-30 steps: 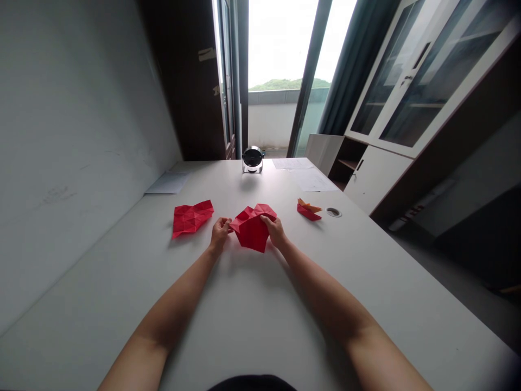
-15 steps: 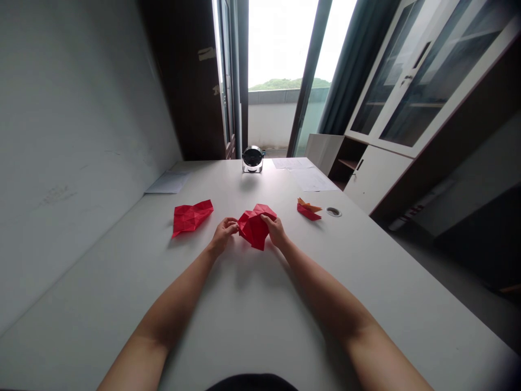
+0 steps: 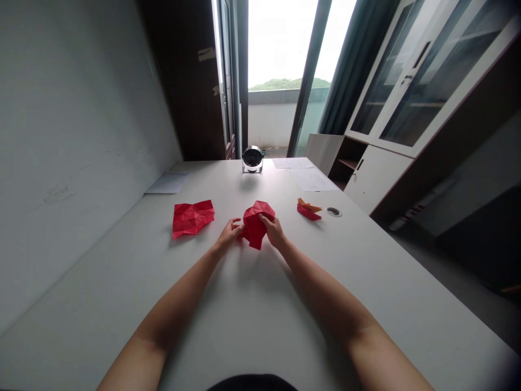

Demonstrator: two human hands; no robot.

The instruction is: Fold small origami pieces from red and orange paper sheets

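Note:
A piece of red origami paper [image 3: 255, 231], creased and partly folded into a rounded shape, is held above the table in front of me. My right hand [image 3: 273, 228] grips its right side, thumb on the near face and fingers behind. At its left edge, my left hand [image 3: 231, 233] pinches the paper low down, with the index finger raised off it; the other fingertips are partly hidden. To the left lies a second creased red sheet [image 3: 192, 219], spread out with its edges lifting. On the right sits a small red and orange folded paper piece [image 3: 309, 209].
The white table [image 3: 244, 326] stretches away to a round black and silver device [image 3: 253, 158] at its far end. Paper sheets [image 3: 311, 178] lie at the back right, another paper [image 3: 167, 182] by the left wall. A cable hole [image 3: 334, 212] is at the right.
The held paper has turned and drawn into a rounder, narrower shape. My left hand has shifted slightly right and its index finger has lifted. The left sheet has spread a little flatter.

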